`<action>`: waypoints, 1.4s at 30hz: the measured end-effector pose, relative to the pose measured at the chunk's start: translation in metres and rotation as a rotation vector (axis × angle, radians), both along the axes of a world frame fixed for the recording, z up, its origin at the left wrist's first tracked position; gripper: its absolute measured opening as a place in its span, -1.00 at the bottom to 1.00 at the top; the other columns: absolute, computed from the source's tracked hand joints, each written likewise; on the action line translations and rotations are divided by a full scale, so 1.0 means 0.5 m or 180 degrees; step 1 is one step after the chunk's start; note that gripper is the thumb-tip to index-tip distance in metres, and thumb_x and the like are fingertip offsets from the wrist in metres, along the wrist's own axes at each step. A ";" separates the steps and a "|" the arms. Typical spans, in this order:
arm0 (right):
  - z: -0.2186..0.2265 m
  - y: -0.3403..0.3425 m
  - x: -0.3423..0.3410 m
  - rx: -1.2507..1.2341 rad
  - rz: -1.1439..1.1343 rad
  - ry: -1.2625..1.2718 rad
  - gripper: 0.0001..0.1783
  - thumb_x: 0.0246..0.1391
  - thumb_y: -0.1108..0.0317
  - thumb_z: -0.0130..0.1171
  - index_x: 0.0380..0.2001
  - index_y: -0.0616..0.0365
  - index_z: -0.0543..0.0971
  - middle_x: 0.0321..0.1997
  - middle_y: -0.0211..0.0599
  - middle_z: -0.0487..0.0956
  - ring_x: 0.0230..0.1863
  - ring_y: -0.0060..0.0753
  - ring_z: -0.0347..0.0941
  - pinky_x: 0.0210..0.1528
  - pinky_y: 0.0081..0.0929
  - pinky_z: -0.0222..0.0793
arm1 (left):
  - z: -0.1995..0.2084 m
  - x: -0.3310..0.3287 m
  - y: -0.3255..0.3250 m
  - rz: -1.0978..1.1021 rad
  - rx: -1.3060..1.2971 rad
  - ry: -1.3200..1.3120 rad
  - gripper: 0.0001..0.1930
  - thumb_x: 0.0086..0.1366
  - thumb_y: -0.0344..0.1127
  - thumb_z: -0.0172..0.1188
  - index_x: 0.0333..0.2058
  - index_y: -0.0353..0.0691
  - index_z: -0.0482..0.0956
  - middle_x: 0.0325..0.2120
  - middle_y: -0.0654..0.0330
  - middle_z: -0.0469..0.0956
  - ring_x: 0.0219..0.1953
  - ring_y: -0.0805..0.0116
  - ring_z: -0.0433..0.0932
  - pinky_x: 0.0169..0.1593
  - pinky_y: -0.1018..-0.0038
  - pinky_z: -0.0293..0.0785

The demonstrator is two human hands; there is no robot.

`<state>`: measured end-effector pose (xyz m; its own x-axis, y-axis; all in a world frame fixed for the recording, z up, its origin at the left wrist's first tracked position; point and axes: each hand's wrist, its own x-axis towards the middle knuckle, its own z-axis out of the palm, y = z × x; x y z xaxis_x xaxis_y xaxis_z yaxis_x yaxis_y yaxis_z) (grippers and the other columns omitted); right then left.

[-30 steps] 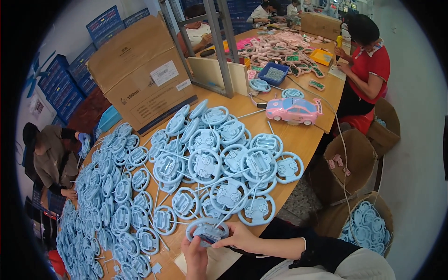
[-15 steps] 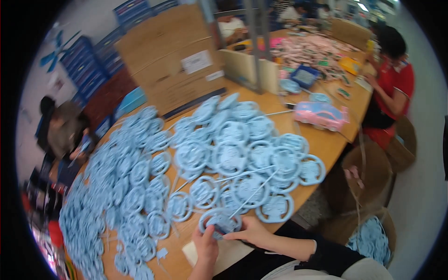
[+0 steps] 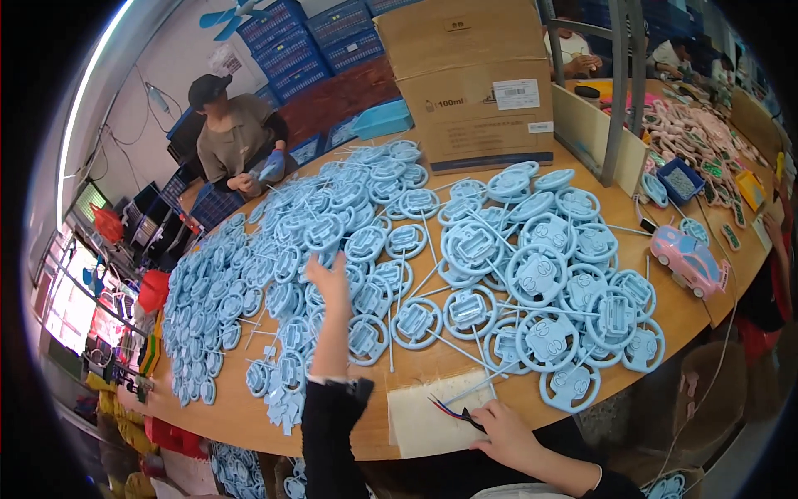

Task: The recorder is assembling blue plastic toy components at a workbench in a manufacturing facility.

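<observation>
Light-blue toy steering wheels (image 3: 470, 308), many with thin sticks attached, lie heaped over the wooden table. My left hand (image 3: 329, 279) reaches out over the middle of the heap, thumb and fingers apart, close to one wheel (image 3: 323, 233). Nothing shows between its fingers, though the wheels partly blend with the fingertips. At the near edge my right hand (image 3: 504, 428) pinches a thin black piece with red and blue strands (image 3: 453, 411) that look like wires. This piece is above a cream sheet (image 3: 428, 424).
A big cardboard box (image 3: 474, 91) stands at the back. A pink toy car (image 3: 688, 259) and a blue basket of small parts (image 3: 682, 181) are on the right. Across the table a person in a cap (image 3: 237, 137) handles a blue piece. Stacked blue crates (image 3: 287, 50) stand behind.
My hands have separated from the wheel they held together near the edge. The left has reached forward to the heap; the right stays near the sheet. The view has swung left.
</observation>
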<state>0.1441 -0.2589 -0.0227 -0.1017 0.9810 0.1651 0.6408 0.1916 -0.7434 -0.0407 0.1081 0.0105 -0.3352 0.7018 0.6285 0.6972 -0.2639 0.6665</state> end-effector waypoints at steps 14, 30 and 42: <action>0.049 -0.017 0.113 -0.0214 -0.0641 0.1440 -0.81 -0.17 0.48 0.16 -0.44 0.25 0.39 -0.41 -0.27 0.38 -0.45 -0.41 0.37 -0.45 -0.59 0.28 | 0.007 0.072 -0.299 -0.3587 -0.1350 0.3136 -0.22 -0.17 0.02 0.29 -0.02 -0.33 0.24 -0.06 -0.04 0.22 -0.07 -0.04 0.21 0.01 0.21 0.17; 0.067 -0.036 0.132 -0.1103 -0.0734 0.4223 -0.82 0.01 0.48 0.04 -0.28 0.28 0.36 -0.55 -0.37 0.40 -0.69 -0.74 0.19 -0.69 -0.78 0.05 | 0.016 -0.003 -0.383 -0.3188 -0.2937 0.1362 -0.32 -0.25 -0.14 0.43 -0.17 -0.35 0.32 -0.26 0.17 0.38 -0.25 0.44 0.37 -0.24 0.56 0.31; 0.107 -0.029 0.111 -0.1351 -0.0472 0.4225 -0.84 -0.01 0.41 0.09 -0.36 0.27 0.49 -0.66 -0.43 0.42 -0.68 -0.74 0.26 -0.70 -0.80 0.06 | 0.049 -0.145 -0.375 -0.3865 -0.2492 -0.2588 -0.55 -0.05 -0.18 0.26 -0.26 -0.37 0.37 -0.35 0.14 0.44 -0.37 0.39 0.47 -0.24 0.50 0.44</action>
